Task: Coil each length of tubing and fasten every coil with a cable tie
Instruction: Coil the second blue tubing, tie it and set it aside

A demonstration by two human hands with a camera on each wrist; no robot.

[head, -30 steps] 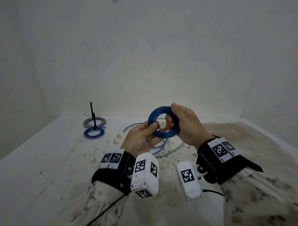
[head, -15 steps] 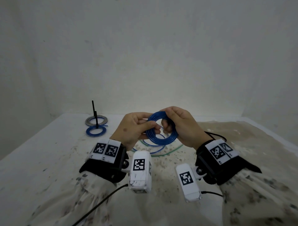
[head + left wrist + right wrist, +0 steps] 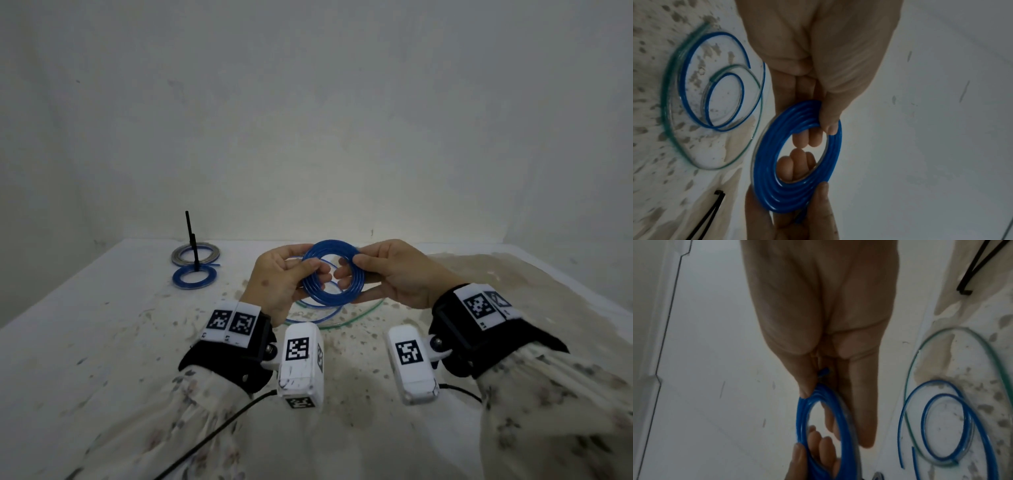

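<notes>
A coil of blue tubing (image 3: 327, 300) hangs in the air over the table's middle, held between both hands. My left hand (image 3: 313, 270) pinches its left side, thumb on the front and fingers through the ring. My right hand (image 3: 352, 270) pinches the right side the same way. In the left wrist view the coil (image 3: 766, 178) shows several flat turns under my left thumb (image 3: 830, 123). The right wrist view shows a short blue tube end (image 3: 823, 372) sticking out by my right thumb. Loose blue and green tubing (image 3: 322, 320) lies on the table below the hands.
At the far left lie a grey coil (image 3: 210, 253) and a blue coil (image 3: 194, 284), with a black cable tie (image 3: 190, 236) standing up from them. Spare black cable ties (image 3: 713, 211) lie on the stained white table (image 3: 102, 342) near the loose tubing. White walls enclose the table.
My left hand has risen from the coil's lower left to its left side. The coil has turned to face me, with the hands now on opposite sides.
</notes>
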